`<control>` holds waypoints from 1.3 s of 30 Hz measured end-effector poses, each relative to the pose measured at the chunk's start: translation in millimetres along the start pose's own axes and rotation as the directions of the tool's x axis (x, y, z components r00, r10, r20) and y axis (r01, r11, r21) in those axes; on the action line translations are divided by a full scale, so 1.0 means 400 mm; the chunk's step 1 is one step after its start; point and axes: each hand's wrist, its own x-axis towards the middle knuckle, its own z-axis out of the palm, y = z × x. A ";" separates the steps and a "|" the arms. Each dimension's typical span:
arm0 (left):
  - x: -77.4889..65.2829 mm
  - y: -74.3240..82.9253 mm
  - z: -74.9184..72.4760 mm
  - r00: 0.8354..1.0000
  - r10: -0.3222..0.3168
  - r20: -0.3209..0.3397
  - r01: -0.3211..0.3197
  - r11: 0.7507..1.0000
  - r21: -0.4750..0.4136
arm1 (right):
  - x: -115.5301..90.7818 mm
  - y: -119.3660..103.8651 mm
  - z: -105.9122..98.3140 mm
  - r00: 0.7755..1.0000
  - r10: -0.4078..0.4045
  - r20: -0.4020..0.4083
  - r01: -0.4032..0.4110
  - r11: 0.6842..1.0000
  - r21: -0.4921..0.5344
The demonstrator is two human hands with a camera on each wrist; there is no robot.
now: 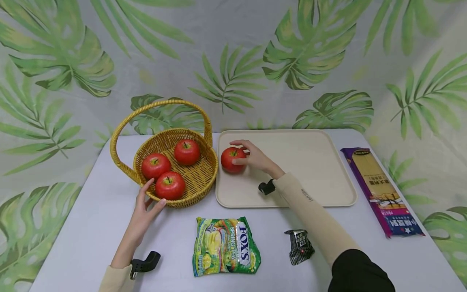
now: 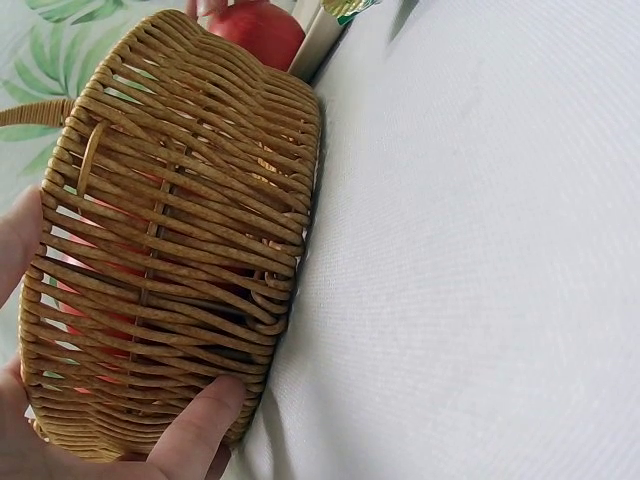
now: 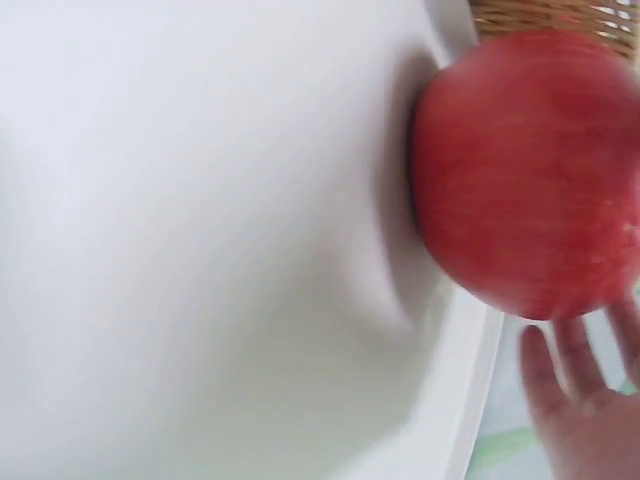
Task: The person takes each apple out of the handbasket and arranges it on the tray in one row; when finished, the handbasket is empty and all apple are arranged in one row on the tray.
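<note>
Red apple [image 1: 227, 160] resting in right grip [image 1: 257, 156] beside wicker basket [image 1: 198, 174]

Fingers and thumb of the right grip are curling around the red apple at the left end of the cream tray [image 1: 310, 154], while the left grip [image 1: 144, 213] is clasping the wicker basket's near-left side, clamped at the rim. Good handling is probably calling for light, even pressure around the fruit, any movement staying slow over the raised tray edge, and the left grip bracing the basket against tipping. Counting is giving one apple at the tray and three more apples [image 1: 187, 152] in the basket, four altogether. One basket and one tray are sharing the white bench [image 1: 270, 247] with one green FOX'S bag [image 1: 226, 247], one small black packet [image 1: 300, 246] and one long pasta packet [image 1: 383, 190].
</note>
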 end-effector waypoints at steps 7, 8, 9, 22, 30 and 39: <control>0.003 -0.001 0.000 1.000 -0.011 0.001 0.011 1.000 0.003 | 0.004 -0.053 -0.003 0.981 -0.175 -0.088 0.184 0.977 0.109; 0.003 -0.001 0.000 1.000 -0.011 0.000 0.011 1.000 0.004 | 0.005 -0.065 0.001 0.977 -0.195 -0.090 0.205 0.972 0.117; 0.003 -0.001 -0.001 1.000 -0.011 0.000 0.011 1.000 0.004 | 0.007 -0.075 0.007 0.973 -0.211 -0.089 0.222 0.966 0.131; 0.003 -0.004 0.001 1.000 -0.001 -0.004 0.001 1.000 0.014 | 0.038 -0.187 0.154 0.914 -0.357 0.194 0.352 0.934 0.061; 0.003 0.001 0.000 1.000 -0.008 -0.001 0.008 1.000 0.018 | 0.079 -0.213 0.240 0.861 -0.294 0.416 0.356 0.931 -0.079; -0.002 -0.004 -0.001 1.000 -0.010 -0.002 0.010 1.000 0.020 | 0.102 -0.234 0.314 0.854 -0.130 0.503 0.235 0.960 -0.151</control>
